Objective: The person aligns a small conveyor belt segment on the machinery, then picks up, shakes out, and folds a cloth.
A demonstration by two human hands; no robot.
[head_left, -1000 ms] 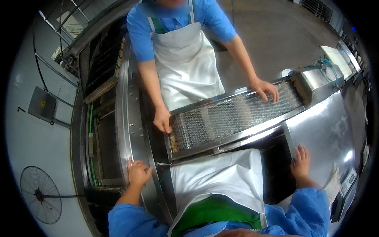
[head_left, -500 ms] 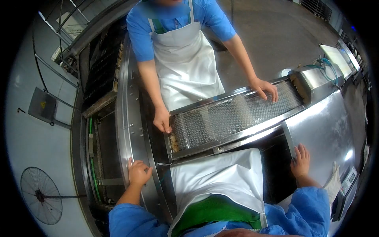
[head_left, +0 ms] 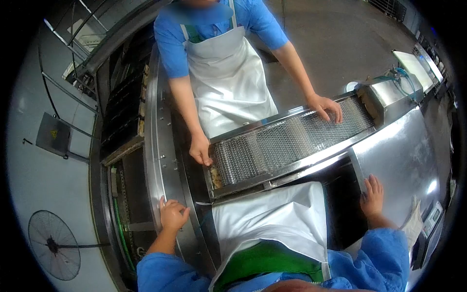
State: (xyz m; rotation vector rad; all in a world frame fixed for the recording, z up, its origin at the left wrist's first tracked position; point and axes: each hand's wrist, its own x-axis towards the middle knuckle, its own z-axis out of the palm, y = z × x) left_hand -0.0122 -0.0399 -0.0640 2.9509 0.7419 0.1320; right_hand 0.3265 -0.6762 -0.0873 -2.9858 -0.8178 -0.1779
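Note:
My left hand (head_left: 174,215) rests on the metal rail (head_left: 168,168) of the machine at left, fingertips at its edge and thumb held apart; it holds nothing. On the corner of a steel table (head_left: 401,158) lies my right hand (head_left: 372,198), fingers stretched out and nothing in them. Between me and a co-worker runs a wire mesh conveyor belt (head_left: 287,143) in a steel frame. Pale brown crumbs (head_left: 215,176) lie at its left end. The co-worker's one hand (head_left: 200,150) touches that end, and the other hand (head_left: 325,108) is over the mesh farther right.
Dark trays (head_left: 121,107) stand in the machine at left, beyond the rail. A digital scale (head_left: 431,221) and a pale cloth or glove (head_left: 413,221) are at the right. A wall fan (head_left: 53,245) and a grey electrical box (head_left: 54,135) are on the left.
The dark trays in the left machine have moved toward me. The view has shifted slightly. My hands and the co-worker's hands stay in nearly the same places.

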